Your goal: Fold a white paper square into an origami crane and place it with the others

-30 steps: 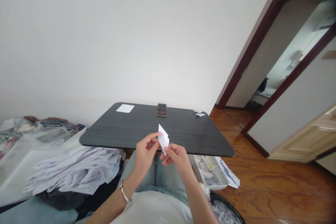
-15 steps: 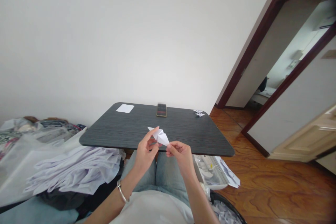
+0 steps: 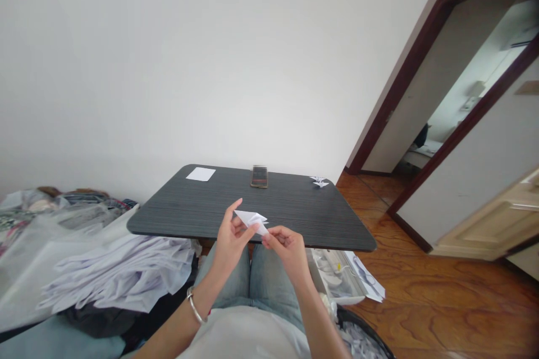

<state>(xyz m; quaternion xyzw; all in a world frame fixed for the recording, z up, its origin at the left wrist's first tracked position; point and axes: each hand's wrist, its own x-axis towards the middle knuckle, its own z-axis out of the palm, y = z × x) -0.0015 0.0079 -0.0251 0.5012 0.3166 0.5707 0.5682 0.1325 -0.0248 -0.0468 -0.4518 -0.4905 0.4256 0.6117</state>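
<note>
A small piece of folded white paper [image 3: 251, 217] with pointed ends is held between my two hands, just above the near edge of the dark table [image 3: 177, 207]. My left hand [image 3: 231, 235] grips its left and lower side, thumb pressed on the front and index finger raised clear of it. With thumb and fingertips, my right hand [image 3: 288, 244] pinches the lower right tip. Folded paper figures [image 3: 320, 182] stand at the table's back right corner. A flat white sheet [image 3: 201, 174] lies at the back left.
A phone [image 3: 259, 176] is propped at the table's back, near the wall. White cloth [image 3: 122, 275] is heaped to the left. Below the table's right side are a box of odds and ends [image 3: 337, 275] and a dark bin [image 3: 362, 339] with paper scraps.
The folded paper has turned flatter, its left point lower. My left thumb has moved onto the paper's front, and the left index finger has lifted off it. The right hand has shifted slightly left.
</note>
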